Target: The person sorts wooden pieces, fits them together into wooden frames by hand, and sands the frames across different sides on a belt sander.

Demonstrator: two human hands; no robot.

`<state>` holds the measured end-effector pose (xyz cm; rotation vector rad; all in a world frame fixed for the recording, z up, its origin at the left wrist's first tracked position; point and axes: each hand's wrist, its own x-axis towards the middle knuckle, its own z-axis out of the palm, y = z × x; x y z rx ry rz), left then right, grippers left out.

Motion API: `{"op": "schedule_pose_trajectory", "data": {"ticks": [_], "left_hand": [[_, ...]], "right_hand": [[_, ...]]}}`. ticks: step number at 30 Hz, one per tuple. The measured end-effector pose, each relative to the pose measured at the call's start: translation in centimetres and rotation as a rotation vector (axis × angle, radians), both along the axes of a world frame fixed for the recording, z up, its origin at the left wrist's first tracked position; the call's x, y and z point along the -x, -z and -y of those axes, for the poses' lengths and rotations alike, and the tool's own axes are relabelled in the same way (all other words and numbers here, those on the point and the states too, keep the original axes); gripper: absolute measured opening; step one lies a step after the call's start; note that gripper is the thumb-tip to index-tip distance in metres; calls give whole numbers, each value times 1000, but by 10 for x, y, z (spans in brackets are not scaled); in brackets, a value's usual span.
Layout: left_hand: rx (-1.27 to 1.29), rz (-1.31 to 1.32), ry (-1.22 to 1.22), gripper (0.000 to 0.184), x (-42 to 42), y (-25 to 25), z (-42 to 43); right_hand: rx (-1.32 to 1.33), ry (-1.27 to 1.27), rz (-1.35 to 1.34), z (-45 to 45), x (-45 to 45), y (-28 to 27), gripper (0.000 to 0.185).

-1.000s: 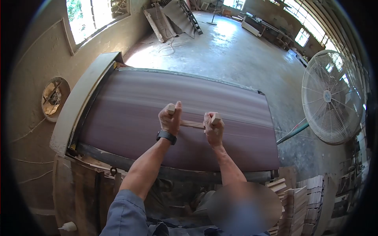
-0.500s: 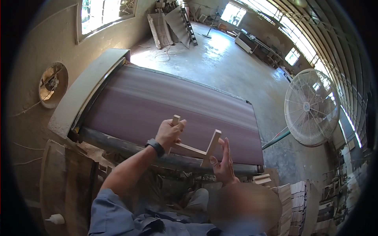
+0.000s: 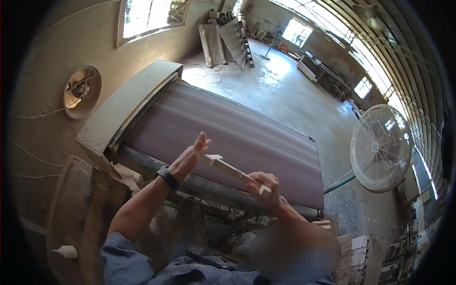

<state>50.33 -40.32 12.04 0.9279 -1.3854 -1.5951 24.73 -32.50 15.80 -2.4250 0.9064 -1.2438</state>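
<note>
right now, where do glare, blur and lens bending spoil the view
Head view: upper-left window blown out to white; head view: pale glare on the floor; head view: a round smudge hides part of the right arm; head view: roof bowed, corners black; head view: wooden piece still readable

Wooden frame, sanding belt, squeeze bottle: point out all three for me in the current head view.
Wooden frame (image 3: 231, 170): head view, on its crossbar.
Sanding belt (image 3: 256, 147): head view, on its bare upper surface.
Squeeze bottle (image 3: 69, 251): head view, on its white body.
</note>
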Motion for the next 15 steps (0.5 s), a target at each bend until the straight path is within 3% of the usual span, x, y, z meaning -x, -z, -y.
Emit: {"op": "schedule_pose_trajectory", "data": {"ticks": [1,2,4,6,8,15], "left_hand": [[234,68,-137,85,-4,-2,1],[243,-6,-124,84,-3,-5,3],[148,-87,-66,77,-5,4,15],[49,-168,-2,71,-2,10,29],[-35,-265,-318,59,5,12,44],[-149,-392,-473,54,-1,70,109]], "right_hand": [[-5,-10,5,6,-6,10,23],[-164,98,135,16,-10,24,20],[-315,203,263,32,-23,31,20],[-555,152,674,52,-39,32,25],[-537,174,679,75,-53,35,28],[-556,163,592,154,-67,77,34]]}}
